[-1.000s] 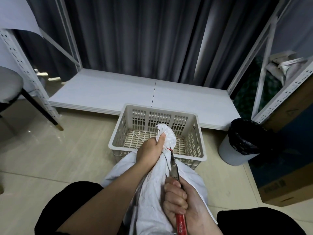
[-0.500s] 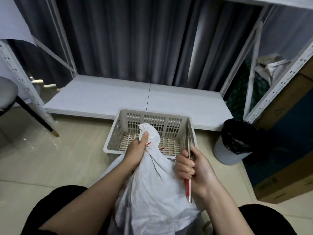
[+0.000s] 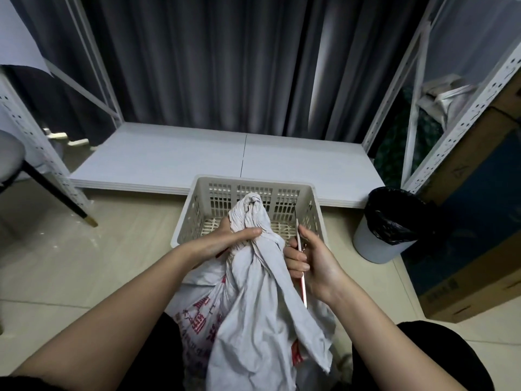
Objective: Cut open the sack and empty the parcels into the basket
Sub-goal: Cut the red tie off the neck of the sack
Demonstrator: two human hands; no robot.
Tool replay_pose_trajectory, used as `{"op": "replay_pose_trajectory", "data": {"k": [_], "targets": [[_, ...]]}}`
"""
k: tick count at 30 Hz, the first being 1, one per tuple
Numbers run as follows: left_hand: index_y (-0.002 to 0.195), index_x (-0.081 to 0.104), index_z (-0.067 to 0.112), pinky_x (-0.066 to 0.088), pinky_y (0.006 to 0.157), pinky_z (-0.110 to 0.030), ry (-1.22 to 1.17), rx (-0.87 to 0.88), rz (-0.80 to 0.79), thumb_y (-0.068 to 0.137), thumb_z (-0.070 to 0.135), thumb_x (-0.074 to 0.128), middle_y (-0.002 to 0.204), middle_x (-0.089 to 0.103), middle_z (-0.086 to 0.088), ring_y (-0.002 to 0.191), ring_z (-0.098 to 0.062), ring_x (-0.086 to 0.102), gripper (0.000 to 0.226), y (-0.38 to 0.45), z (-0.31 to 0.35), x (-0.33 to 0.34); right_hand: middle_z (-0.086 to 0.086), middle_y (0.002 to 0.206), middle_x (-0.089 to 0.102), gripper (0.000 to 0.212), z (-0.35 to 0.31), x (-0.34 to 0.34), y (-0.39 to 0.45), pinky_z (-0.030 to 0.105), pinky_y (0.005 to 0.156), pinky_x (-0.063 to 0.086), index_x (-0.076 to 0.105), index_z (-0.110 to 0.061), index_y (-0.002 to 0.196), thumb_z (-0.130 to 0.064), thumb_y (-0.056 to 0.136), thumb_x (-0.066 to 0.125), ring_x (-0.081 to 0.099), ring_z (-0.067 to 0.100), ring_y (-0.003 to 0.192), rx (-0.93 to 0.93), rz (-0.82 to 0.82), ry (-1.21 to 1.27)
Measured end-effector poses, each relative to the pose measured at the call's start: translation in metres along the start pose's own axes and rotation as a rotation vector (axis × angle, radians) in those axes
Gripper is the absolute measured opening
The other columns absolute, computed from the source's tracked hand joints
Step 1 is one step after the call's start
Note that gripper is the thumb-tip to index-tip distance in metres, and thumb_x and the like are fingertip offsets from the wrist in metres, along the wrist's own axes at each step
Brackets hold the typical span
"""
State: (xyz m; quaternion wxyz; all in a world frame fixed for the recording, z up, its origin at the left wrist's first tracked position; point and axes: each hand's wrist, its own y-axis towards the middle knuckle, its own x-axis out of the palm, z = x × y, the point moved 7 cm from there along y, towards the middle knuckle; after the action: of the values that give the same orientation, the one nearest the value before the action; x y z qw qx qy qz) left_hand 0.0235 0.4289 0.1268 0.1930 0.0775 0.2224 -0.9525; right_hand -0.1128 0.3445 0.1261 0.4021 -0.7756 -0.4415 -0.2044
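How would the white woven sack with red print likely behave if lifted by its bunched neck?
The white woven sack with red print probably hangs floppy: it creases and folds below the left hand gripping its neck. Its bulging lower part suggests some weight inside. The cloth looks matte, so likely not slippery.

Bare forearms and hands [image 3: 225, 244], no sleeves in view; black trousers [image 3: 439, 351] over both knees

The sack [image 3: 253, 306] is matt, creased woven cloth with red print. The basket [image 3: 248, 193] is smooth cream plastic with slotted walls. Glossy tiles cover the floor [image 3: 98, 263]. A shiny black plastic liner [image 3: 394, 215] fills the smooth bin. The curtain [image 3: 225, 66] is matt grey fabric.
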Motion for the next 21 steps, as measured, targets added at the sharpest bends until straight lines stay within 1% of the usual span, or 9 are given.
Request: {"op": "replay_pose_trajectory", "data": {"k": [3, 5, 8, 9, 10, 12, 14, 18, 21], "targets": [[0.145, 0.019, 0.02, 0.033, 0.1, -0.024, -0.02, 0.075, 0.039, 0.075, 0.037, 0.077, 0.14, 0.04, 0.005, 0.121, -0.011, 0.043, 0.092, 0.0, 0.01, 0.003, -0.006, 0.041, 0.026, 0.034, -0.002, -0.001, 0.003, 0.017, 0.031, 0.019, 0.041, -0.016, 0.063, -0.042, 0.083, 0.048, 0.023, 0.005, 0.029, -0.017, -0.008, -0.019], [0.145, 0.022, 0.022, 0.035, 0.099, -0.026, -0.031, 0.04, 0.049, 0.081, 0.039, 0.071, 0.14, 0.043, 0.005, 0.121, -0.013, 0.045, 0.083, 0.0, 0.008, 0.001, -0.005, 0.042, 0.027, 0.033, -0.002, -0.003, 0.004, 0.017, 0.031, 0.02, 0.041, -0.016, 0.063, -0.041, 0.084, 0.047, 0.024, 0.005, 0.029, -0.021, -0.023, -0.017], [0.144, 0.029, 0.023, 0.038, 0.102, -0.038, -0.005, -0.029, 0.023, 0.093, 0.045, 0.049, 0.14, 0.047, 0.0, 0.125, -0.019, 0.048, 0.059, -0.005, 0.0, -0.006, -0.005, 0.042, 0.027, 0.032, -0.005, -0.008, 0.003, 0.017, 0.031, 0.021, 0.041, -0.016, 0.065, -0.04, 0.085, 0.046, 0.024, 0.006, 0.03, -0.034, -0.021, -0.014], [0.141, 0.033, 0.023, 0.04, 0.098, -0.037, 0.021, -0.027, 0.029, 0.097, 0.043, 0.042, 0.138, 0.05, 0.0, 0.122, -0.016, 0.05, 0.05, -0.005, 0.0, -0.009, -0.005, 0.042, 0.026, 0.031, -0.005, -0.011, 0.003, 0.017, 0.031, 0.022, 0.041, -0.016, 0.066, -0.039, 0.086, 0.046, 0.024, 0.006, 0.03, -0.036, -0.012, -0.014], [0.136, 0.039, 0.023, 0.043, 0.088, -0.031, 0.045, -0.005, 0.046, 0.099, 0.041, 0.039, 0.131, 0.055, 0.004, 0.113, -0.009, 0.054, 0.041, -0.007, 0.003, -0.011, -0.005, 0.042, 0.025, 0.031, -0.005, -0.014, 0.004, 0.017, 0.031, 0.023, 0.041, -0.016, 0.066, -0.039, 0.086, 0.045, 0.024, 0.006, 0.03, -0.037, -0.002, -0.011], [0.118, 0.049, 0.022, 0.039, 0.063, -0.016, 0.097, 0.043, 0.122, 0.101, 0.035, 0.036, 0.099, 0.058, 0.012, 0.083, 0.001, 0.052, 0.024, -0.006, 0.007, -0.017, -0.005, 0.042, 0.025, 0.031, -0.004, -0.018, 0.005, 0.018, 0.031, 0.024, 0.041, -0.016, 0.066, -0.039, 0.087, 0.046, 0.024, 0.006, 0.03, -0.036, 0.018, 0.002], [0.104, 0.057, 0.022, 0.038, 0.052, -0.013, 0.171, 0.067, 0.214, 0.101, 0.033, 0.039, 0.081, 0.059, 0.013, 0.069, 0.0, 0.052, 0.022, -0.007, 0.009, -0.029, -0.005, 0.043, 0.025, 0.032, -0.004, -0.023, 0.006, 0.018, 0.031, 0.024, 0.041, -0.016, 0.067, -0.039, 0.089, 0.045, 0.024, 0.006, 0.03, -0.041, 0.041, 0.005], [0.075, 0.068, 0.022, 0.053, 0.067, -0.035, 0.455, -0.07, 0.347, 0.098, 0.038, 0.042, 0.058, 0.068, 0.002, 0.069, -0.032, 0.065, 0.038, -0.014, -0.011, -0.062, -0.005, 0.044, 0.025, 0.033, -0.007, -0.027, 0.003, 0.018, 0.031, 0.023, 0.04, -0.017, 0.067, -0.038, 0.092, 0.043, 0.023, 0.006, 0.031, -0.054, 0.067, -0.04], [0.066, 0.069, 0.009, 0.044, 0.059, -0.031, 0.418, -0.115, 0.465, 0.098, 0.035, 0.042, 0.051, 0.057, -0.005, 0.058, -0.03, 0.058, 0.05, -0.023, -0.013, -0.075, -0.005, 0.046, 0.025, 0.03, -0.012, -0.028, -0.003, 0.018, 0.033, 0.022, 0.04, -0.018, 0.067, -0.038, 0.089, 0.046, 0.022, 0.007, 0.032, -0.078, 0.085, -0.101]]}}
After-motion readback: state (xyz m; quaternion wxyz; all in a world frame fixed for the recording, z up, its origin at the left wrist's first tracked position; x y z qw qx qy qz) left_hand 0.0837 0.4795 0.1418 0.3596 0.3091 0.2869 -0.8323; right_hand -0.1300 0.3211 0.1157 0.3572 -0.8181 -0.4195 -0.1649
